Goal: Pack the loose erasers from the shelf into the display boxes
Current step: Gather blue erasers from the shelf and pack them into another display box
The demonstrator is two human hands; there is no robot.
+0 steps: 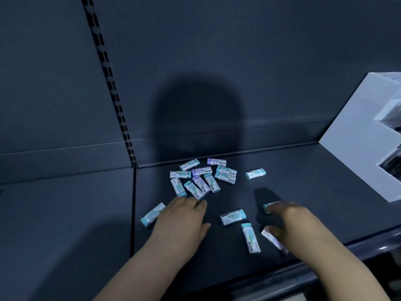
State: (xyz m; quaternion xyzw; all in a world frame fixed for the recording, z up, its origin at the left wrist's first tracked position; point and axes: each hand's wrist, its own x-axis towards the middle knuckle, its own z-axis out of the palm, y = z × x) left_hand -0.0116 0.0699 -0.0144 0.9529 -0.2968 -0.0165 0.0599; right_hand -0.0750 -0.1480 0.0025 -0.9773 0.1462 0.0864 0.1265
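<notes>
Left hand [184,216], right hand [288,222] amid erasers [201,182] on shelf [325,203]

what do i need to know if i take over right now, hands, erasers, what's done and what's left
Left hand: open, flat on the shelf, fingertips at the edge of the eraser pile.
Right hand: fingers curled over one eraser; blurred, so the grip is unclear.
Display box: white, far right; contents too blurred to tell.
Done: nothing visibly packed.
Left: the pile and the scattered ones around it.
</notes>
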